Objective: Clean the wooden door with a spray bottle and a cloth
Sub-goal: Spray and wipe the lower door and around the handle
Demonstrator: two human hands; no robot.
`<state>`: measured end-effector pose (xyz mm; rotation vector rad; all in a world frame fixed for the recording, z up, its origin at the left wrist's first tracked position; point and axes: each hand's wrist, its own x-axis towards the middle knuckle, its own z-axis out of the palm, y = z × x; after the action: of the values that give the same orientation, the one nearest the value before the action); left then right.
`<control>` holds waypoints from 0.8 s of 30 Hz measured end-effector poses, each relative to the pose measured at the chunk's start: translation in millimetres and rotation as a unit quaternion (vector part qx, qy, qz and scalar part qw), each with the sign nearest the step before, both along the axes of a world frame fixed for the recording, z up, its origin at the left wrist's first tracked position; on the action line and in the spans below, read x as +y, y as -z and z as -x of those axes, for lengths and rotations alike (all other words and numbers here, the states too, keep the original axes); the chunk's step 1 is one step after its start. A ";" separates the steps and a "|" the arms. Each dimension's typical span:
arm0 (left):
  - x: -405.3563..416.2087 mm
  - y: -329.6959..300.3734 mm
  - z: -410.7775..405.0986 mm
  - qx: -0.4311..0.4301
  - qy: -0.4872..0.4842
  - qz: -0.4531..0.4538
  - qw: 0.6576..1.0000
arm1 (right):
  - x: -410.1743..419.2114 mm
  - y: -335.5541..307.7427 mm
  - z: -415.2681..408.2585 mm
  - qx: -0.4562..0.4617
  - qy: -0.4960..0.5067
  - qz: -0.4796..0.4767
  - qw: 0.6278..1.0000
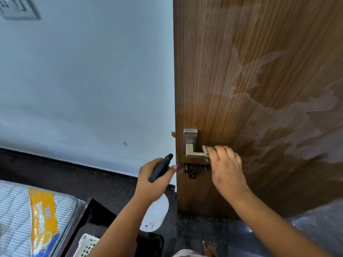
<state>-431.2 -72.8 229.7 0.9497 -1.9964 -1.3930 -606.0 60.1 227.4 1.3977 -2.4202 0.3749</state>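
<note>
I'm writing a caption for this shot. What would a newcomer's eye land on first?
The wooden door on the right, with pale wet streaks across its face. Low on it, the right hand is at the metal handle, while the left hand grips a spray bottle by its black head.

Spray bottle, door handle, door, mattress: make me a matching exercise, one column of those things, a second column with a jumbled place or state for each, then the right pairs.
Things:
1. spray bottle
2. door handle
3. wooden door
4. mattress

Place or state:
A. streaked with wet patches
B. lower left corner, with an orange label
C. gripped by the left hand
D. held at its end by the right hand

Pairs: 1-C, 2-D, 3-A, 4-B
</note>
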 end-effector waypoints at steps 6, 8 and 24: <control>2.3 -2.2 9.4 -0.006 0.015 0.012 1.000 | -37.2 4.4 -41.8 -0.010 0.017 0.009 1.000; 3.3 -3.7 11.6 -0.002 0.030 0.011 0.999 | -47.3 3.9 -52.2 -0.013 0.027 -0.001 1.000; 6.8 -0.9 8.4 -0.028 0.061 0.024 0.997 | -32.1 7.2 -31.4 -0.066 0.046 -0.021 0.997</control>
<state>-439.6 -66.0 230.6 0.8662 -2.1513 -1.3891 -574.6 28.0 220.2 1.3109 -2.6036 0.4071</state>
